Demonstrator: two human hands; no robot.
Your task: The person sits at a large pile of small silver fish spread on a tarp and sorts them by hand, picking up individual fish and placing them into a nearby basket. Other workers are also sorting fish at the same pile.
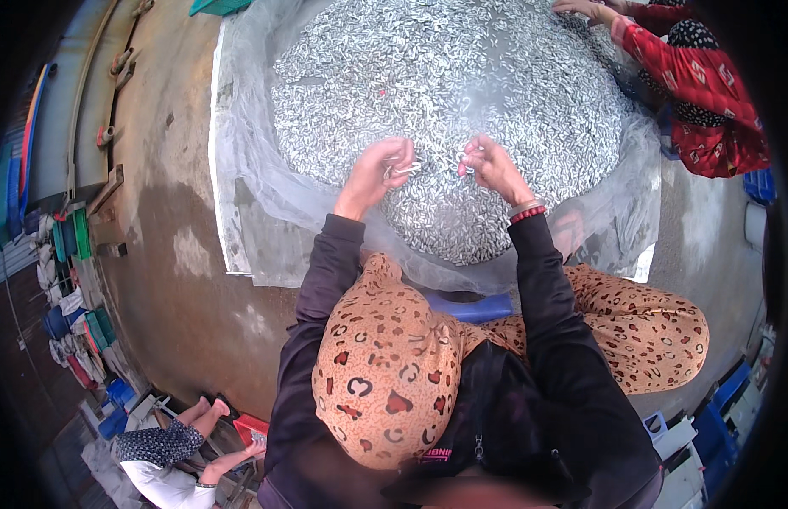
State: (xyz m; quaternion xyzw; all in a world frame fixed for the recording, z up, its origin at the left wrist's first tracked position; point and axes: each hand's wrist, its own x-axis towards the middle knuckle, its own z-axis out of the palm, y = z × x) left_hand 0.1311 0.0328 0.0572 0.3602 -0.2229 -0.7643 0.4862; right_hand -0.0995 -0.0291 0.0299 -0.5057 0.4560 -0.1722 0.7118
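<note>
A wide heap of small silvery fish (462, 76) is spread over a pale mesh net (262, 161). Above its near part, my left hand (380, 174) is closed, with a few small fish (404, 170) poking out between thumb and fingers. My right hand (496, 170) hovers just to the right, fingertips pinched together; whatever lies between them is too small to make out. A red bead bracelet (528, 214) circles my right wrist. The two hands are apart from each other, close over the fish.
Under the net lies a pale sheet (229, 212) on wet concrete. A person in a red patterned sleeve (691, 85) reaches into the heap at far right. Another person (169, 458) sits lower left by a red crate (251, 428). A blue plastic piece (475, 307) lies between my legs.
</note>
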